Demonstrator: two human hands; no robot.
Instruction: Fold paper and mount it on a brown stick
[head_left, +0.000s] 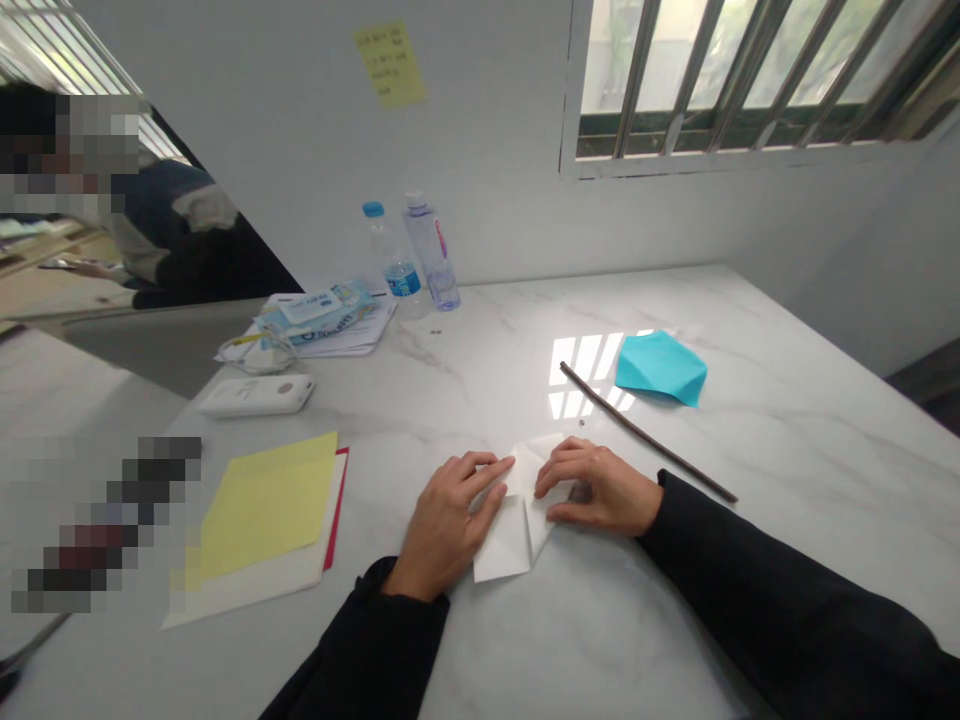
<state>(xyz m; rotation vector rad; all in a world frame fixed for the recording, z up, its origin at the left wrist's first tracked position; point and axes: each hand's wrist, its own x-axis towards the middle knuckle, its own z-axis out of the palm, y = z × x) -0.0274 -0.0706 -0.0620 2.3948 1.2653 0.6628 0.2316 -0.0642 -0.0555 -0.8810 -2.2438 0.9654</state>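
A folded sheet of white paper (504,540) lies on the tabletop in front of me, with creased flaps and a seam down its middle. My left hand (454,515) holds its left side, thumb and forefinger close together on the paper. On the other side, my right hand (596,487) has its fingers curled over the right flap and its thumb near the middle seam. Both hands hide part of the paper's upper area. Beyond my right hand, a thin dark stick (649,432) lies slantwise, and a folded turquoise paper piece (660,368) rests behind it.
Yellow sheets (274,505) lie over white and red ones at left. Behind them are a white device (259,395), a wipes packet (319,312) on papers, and two plastic bottles (401,265) (433,255). A person (176,215) sits beyond the divider. The marble-patterned table (810,400) meets the wall.
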